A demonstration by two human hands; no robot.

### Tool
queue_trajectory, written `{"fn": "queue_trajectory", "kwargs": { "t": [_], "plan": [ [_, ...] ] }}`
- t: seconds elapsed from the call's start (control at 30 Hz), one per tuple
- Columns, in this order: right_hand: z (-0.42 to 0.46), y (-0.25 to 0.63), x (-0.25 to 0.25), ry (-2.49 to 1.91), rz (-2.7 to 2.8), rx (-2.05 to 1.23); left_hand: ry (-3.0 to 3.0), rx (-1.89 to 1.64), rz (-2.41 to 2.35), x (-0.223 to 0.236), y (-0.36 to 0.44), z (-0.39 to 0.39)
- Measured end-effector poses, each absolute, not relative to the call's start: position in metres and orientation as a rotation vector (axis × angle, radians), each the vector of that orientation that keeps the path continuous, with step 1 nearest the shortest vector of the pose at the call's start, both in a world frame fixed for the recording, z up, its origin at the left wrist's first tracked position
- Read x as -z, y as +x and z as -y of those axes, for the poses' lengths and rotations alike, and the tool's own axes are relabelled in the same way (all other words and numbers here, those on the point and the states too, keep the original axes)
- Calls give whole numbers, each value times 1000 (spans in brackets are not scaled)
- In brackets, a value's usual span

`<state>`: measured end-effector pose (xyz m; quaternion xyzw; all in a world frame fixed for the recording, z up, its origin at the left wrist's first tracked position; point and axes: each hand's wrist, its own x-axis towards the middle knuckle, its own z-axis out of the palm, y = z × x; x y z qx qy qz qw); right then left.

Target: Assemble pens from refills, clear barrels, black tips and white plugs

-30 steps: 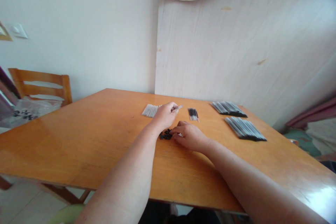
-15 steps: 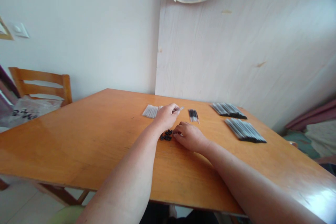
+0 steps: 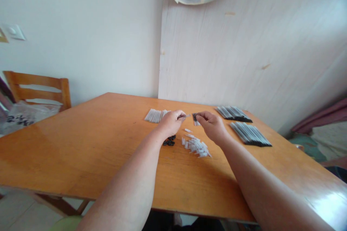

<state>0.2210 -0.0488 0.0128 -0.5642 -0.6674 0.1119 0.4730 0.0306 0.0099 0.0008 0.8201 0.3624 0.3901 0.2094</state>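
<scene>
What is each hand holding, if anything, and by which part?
Left hand: a slim translucent tube, pinched behind its protruding end. Right hand: cannot be told; too small to make out.

One left hand (image 3: 171,122) and one right hand (image 3: 213,125) over one table (image 3: 81,144); one thin tube (image 3: 188,116) in the left hand. Near the far right corner, two batches of pens (image 3: 248,133). Toward the far edge, one row of clear barrels (image 3: 153,115), one bundle of refills (image 3: 196,123). Nearer the front edge, one heap of white pieces (image 3: 199,147), one of black pieces (image 3: 169,142). Too blurred for single counts.
</scene>
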Motion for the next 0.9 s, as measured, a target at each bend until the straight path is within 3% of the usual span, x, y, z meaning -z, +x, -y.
{"fn": "queue_trajectory", "kwargs": {
  "t": [0.9],
  "plan": [
    [47, 220, -13, -1374, 1796, -141, 2379, -935, -962, -3, 31, -2]
  ]
}}
